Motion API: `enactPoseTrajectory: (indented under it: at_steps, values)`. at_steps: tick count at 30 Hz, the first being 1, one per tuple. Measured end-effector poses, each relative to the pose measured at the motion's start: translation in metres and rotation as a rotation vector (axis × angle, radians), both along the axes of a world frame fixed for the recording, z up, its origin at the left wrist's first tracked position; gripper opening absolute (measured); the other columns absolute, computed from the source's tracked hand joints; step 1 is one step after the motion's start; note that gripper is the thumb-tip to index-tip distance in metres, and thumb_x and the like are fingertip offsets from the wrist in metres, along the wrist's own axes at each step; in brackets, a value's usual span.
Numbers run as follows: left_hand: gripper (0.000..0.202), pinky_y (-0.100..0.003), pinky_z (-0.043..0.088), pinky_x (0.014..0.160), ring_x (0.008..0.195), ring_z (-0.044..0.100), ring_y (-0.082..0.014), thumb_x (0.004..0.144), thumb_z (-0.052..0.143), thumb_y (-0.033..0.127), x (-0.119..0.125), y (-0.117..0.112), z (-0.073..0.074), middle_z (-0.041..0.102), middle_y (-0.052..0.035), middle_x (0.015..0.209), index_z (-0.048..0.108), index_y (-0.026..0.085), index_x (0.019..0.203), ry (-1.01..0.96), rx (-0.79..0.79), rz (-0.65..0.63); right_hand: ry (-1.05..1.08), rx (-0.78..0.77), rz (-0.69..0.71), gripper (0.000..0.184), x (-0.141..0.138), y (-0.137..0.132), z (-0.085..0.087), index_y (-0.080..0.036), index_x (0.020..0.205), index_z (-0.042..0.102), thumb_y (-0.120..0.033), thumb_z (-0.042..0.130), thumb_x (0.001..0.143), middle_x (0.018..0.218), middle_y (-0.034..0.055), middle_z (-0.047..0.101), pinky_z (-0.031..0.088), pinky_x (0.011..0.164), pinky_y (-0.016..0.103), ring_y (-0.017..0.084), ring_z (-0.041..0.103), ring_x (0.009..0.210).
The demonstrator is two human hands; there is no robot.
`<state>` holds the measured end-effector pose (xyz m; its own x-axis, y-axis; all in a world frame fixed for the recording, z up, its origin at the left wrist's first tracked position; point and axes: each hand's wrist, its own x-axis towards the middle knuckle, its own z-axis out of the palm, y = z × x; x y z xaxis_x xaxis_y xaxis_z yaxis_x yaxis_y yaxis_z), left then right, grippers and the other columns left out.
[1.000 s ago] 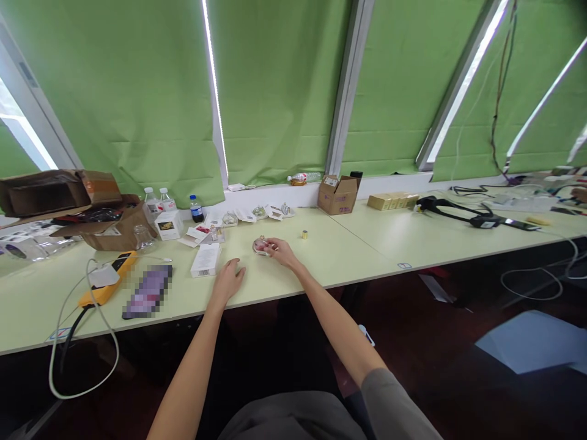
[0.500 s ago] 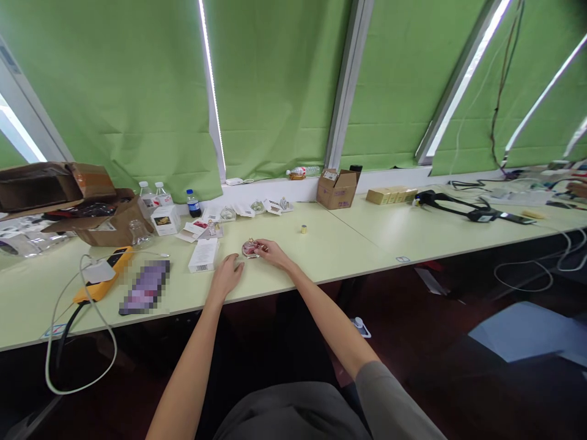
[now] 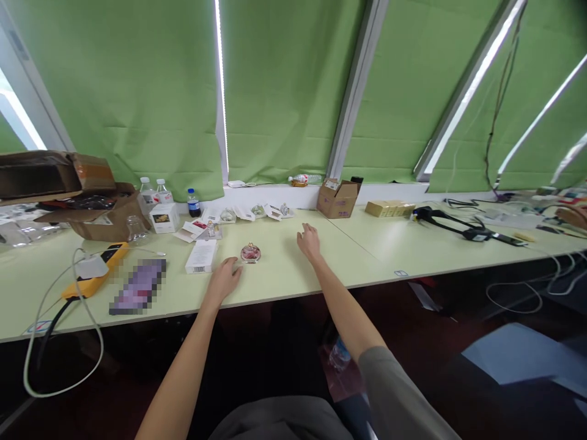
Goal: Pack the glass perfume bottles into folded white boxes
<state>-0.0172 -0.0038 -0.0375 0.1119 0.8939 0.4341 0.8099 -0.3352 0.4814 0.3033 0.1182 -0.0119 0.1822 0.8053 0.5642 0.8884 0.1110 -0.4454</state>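
Observation:
A small round glass bottle (image 3: 251,252) with pink contents and a gold neck stands on the pale green table (image 3: 367,250), free of both hands. My left hand (image 3: 224,278) rests flat on the table just left of the bottle, fingers loosely spread and holding nothing. My right hand (image 3: 309,240) lies further right and back, with its fingers stretched forward on the tabletop. The small gold cap seen earlier does not show; it was where this hand now lies. A white carton (image 3: 200,256) lies left of my left hand.
More small bottles and white cartons (image 3: 229,216) line the window sill side. Brown boxes (image 3: 105,220), water bottles (image 3: 153,194), a yellow device with cable (image 3: 94,275) and a blurred phone (image 3: 137,286) sit left. A small cardboard box (image 3: 338,197) and a black tool (image 3: 452,220) sit right.
My right hand let go of the pink bottle and moved right and back to where the gold cap stood. The bottle now stands alone. My left hand barely moved.

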Motion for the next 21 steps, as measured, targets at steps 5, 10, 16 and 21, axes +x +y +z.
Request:
enactPoseTrajectory:
  at_steps: [5, 10, 16, 21]
  values:
    - [0.039, -0.038, 0.042, 0.097, 0.115, 0.055, -0.0256, 0.090, 0.044, 0.037, -0.001, -0.003, 0.002, 0.057, -0.0122, 0.127, 0.052, 0.017, 0.123, 0.002, -0.019, -0.017, -0.166, -0.167, -0.030, 0.054, 0.011, 0.003, -0.014, -0.011, 0.140, 0.037, -0.018, 0.044, 0.087, 0.145, 0.0146, 0.039, 0.031, 0.108, 0.038, 0.026, 0.030, 0.135]
    - [0.039, -0.037, 0.041, 0.098, 0.116, 0.054, -0.0258, 0.090, 0.045, 0.035, 0.000, -0.002, 0.003, 0.058, -0.0126, 0.126, 0.053, 0.016, 0.123, 0.008, -0.032, -0.019, -0.167, -0.207, -0.027, 0.039, 0.009, 0.001, -0.017, -0.013, 0.126, 0.052, -0.014, 0.039, 0.089, 0.136, 0.0160, 0.049, 0.036, 0.101, 0.036, 0.027, 0.040, 0.127]
    - [0.037, -0.039, 0.042, 0.096, 0.114, 0.055, -0.0270, 0.090, 0.045, 0.035, -0.001, -0.002, 0.003, 0.059, -0.0121, 0.124, 0.053, 0.016, 0.121, 0.008, -0.019, -0.021, -0.114, -0.195, 0.022, 0.036, 0.006, 0.001, -0.015, -0.016, 0.119, 0.059, -0.015, 0.040, 0.089, 0.121, 0.0143, 0.060, 0.041, 0.092, 0.033, 0.025, 0.054, 0.112]
    - [0.036, -0.039, 0.043, 0.095, 0.112, 0.056, -0.0268, 0.090, 0.046, 0.035, -0.001, -0.001, 0.001, 0.060, -0.0135, 0.123, 0.055, 0.015, 0.119, 0.004, -0.013, -0.035, -0.098, -0.179, 0.119, 0.034, -0.007, -0.001, -0.013, -0.018, 0.116, 0.063, -0.018, 0.049, 0.085, 0.107, 0.0093, 0.067, 0.044, 0.085, 0.027, 0.020, 0.061, 0.096]
